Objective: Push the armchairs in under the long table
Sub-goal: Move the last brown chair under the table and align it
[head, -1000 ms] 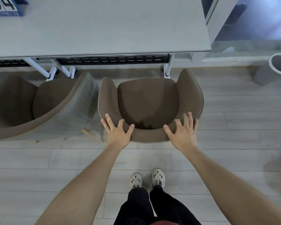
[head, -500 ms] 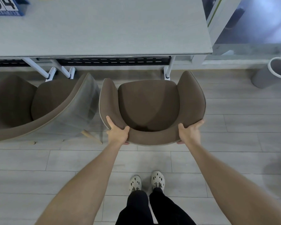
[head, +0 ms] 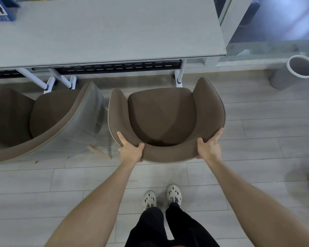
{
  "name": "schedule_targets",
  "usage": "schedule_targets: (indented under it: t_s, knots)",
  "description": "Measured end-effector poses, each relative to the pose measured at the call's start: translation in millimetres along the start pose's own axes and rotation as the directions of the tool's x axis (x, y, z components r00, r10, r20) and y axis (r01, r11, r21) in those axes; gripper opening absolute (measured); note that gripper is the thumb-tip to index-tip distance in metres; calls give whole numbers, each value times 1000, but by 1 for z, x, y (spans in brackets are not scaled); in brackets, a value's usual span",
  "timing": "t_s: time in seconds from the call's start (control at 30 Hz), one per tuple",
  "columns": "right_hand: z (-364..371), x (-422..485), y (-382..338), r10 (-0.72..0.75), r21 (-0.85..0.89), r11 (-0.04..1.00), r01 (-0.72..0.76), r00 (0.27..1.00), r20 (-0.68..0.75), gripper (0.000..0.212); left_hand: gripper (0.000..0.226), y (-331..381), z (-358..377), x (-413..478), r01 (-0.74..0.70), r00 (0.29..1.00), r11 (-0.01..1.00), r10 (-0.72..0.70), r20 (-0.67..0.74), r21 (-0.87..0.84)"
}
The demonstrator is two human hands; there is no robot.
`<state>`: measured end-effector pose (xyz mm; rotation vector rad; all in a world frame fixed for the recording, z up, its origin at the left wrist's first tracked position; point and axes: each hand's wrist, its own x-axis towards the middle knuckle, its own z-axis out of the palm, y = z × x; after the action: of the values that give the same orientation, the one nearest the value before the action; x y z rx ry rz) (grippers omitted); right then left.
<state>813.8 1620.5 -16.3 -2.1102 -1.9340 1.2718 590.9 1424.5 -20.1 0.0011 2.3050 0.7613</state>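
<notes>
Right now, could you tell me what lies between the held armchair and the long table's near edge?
Head view: a bare strip of floor and one white table leg lie between armchair and long table.

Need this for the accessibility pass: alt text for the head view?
Looking down, a person's left-hand grip and right-hand grip hold the curved back of a brown armchair, not yet under the long grey table ahead. A second armchair stands angled on its left.
</notes>
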Motion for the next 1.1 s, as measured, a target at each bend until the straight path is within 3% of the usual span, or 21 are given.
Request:
schedule_targets:
  t_s: [0.2,0.6,1.1]
  knots:
    - [-6,-2,-3,-27,-17,999,27,999,-35,99,114,4,5,1,-15,1000,996,17,-17,83]
    - [-2,28,-4,0,-54,999,0,1000,5,98,118,25,2,12,-9,999,1000,9,36,-14]
    - [-9,45,-14,16,8,1000,-16,1000,22,99,117,36,12,27,-10,1000,1000,10,16,30]
